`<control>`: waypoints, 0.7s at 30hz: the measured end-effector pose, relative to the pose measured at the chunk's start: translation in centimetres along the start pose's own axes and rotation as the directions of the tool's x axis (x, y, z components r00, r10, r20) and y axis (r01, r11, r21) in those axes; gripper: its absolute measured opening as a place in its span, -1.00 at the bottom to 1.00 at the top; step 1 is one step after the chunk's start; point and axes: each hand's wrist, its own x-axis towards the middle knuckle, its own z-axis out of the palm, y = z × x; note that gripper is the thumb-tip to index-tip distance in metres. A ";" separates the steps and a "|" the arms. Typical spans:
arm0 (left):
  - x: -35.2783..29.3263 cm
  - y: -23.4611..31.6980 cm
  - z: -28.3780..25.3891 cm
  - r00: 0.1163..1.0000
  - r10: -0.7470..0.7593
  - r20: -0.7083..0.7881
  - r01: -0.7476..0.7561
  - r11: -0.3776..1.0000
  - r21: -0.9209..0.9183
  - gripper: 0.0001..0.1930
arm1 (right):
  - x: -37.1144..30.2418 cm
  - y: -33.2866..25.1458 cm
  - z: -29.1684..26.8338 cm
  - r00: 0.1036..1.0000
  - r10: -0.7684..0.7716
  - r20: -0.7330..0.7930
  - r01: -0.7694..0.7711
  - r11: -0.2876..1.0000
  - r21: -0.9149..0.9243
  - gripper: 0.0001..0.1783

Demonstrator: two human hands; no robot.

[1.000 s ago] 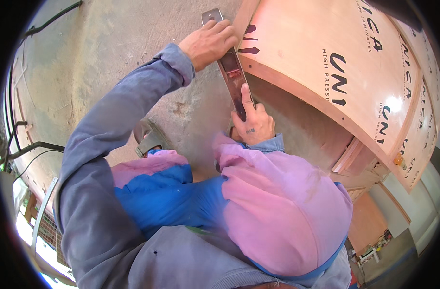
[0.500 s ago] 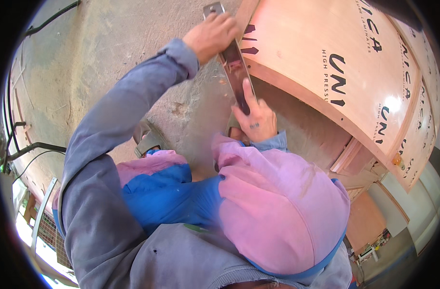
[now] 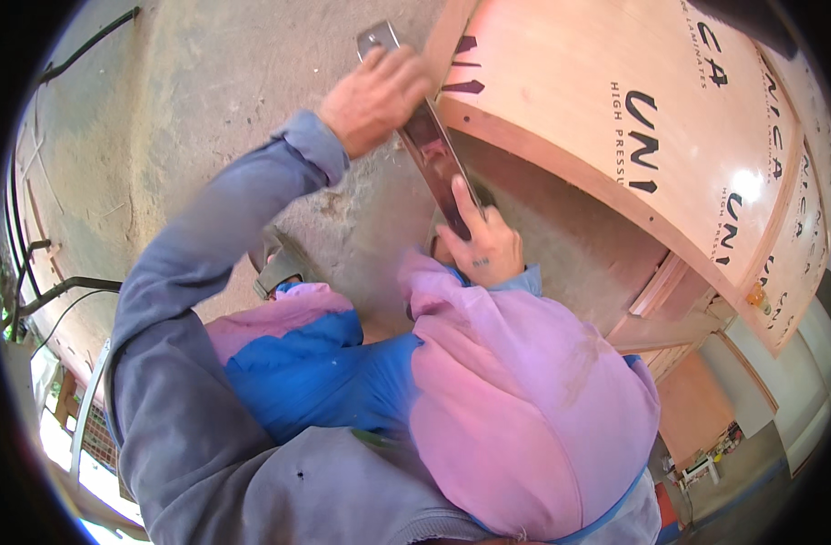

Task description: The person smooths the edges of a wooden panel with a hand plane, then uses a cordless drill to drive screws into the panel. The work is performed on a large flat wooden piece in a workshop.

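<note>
A long, narrow bar with a shiny, mirror-like metal face slants in front of me, its pale far end sticking out past my left hand; its exact kind I cannot make out. My left hand is closed over the bar near that far end. At the near end, my right hand grips it low down, index finger stretched along the face and thumb on the other side. Close to the bar's right side is the edge of a curved plywood panel with dark printing.
Beyond my left arm spreads a dusty concrete floor. Black bent metal tubing stands at the far left. My sandalled foot is below the bar. Wooden boards and small clutter lie at the lower right.
My left hand and the bar's far end have shifted left and slightly nearer to me, tilting the bar more. My right hand has stayed almost in place.
</note>
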 end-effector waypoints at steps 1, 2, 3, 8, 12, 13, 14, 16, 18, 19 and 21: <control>-0.3 -1.1 0.2 1.000 -0.010 0.011 0.010 0.999 0.035 -0.52 | 1.1 -0.6 -0.4 1.000 -0.001 0.031 0.001 1.000 -0.011 0.01; 0.7 -2.7 1.2 1.000 -0.006 -0.016 0.006 0.999 0.044 -0.52 | 2.3 -1.0 -0.9 0.999 0.029 0.022 -0.028 0.999 -0.040 0.01; 1.1 -3.9 1.3 1.000 -0.018 -0.013 0.019 0.996 0.085 -0.51 | 3.7 -1.5 -0.5 0.999 0.031 0.019 -0.030 0.999 -0.029 0.01; 6.1 -7.1 -0.2 0.973 0.125 -0.193 -0.104 0.988 0.116 -0.78 | 8.7 -2.3 -0.6 0.994 0.102 -0.039 -0.105 0.992 -0.064 -0.03; 3.4 -3.5 3.1 0.996 -0.002 -0.087 0.006 0.999 0.041 -0.59 | 3.8 -0.8 0.9 0.991 0.015 -0.135 -0.020 0.999 -0.036 -0.06; 2.4 -1.9 2.8 0.992 0.015 -0.125 -0.003 0.996 0.093 -0.58 | 2.3 -0.5 1.0 0.994 0.026 -0.111 -0.027 1.000 -0.011 -0.06; 1.9 -0.7 2.2 0.996 0.009 -0.092 -0.001 0.996 0.089 -0.59 | 1.0 -0.1 1.1 0.996 0.036 -0.085 -0.035 0.999 0.015 -0.06; 1.9 -1.1 1.5 0.997 0.001 -0.075 0.006 0.995 0.104 -0.61 | 1.4 -0.3 0.7 0.999 0.026 -0.045 -0.024 0.999 0.033 -0.06; 2.3 -3.4 2.5 0.996 -0.018 -0.090 0.029 0.992 0.124 -0.63 | 4.3 -1.2 0.4 0.998 0.003 -0.063 -0.004 1.000 -0.008 -0.06; 3.0 -4.6 2.4 0.992 0.012 -0.126 0.003 0.993 0.118 -0.69 | 5.9 -1.4 0.2 0.998 0.004 -0.066 -0.007 0.999 -0.038 -0.05; 5.3 -7.1 0.5 0.975 0.078 -0.210 -0.055 0.992 0.115 -0.79 | 8.2 -1.5 0.1 0.996 0.013 -0.092 -0.015 1.000 -0.020 -0.05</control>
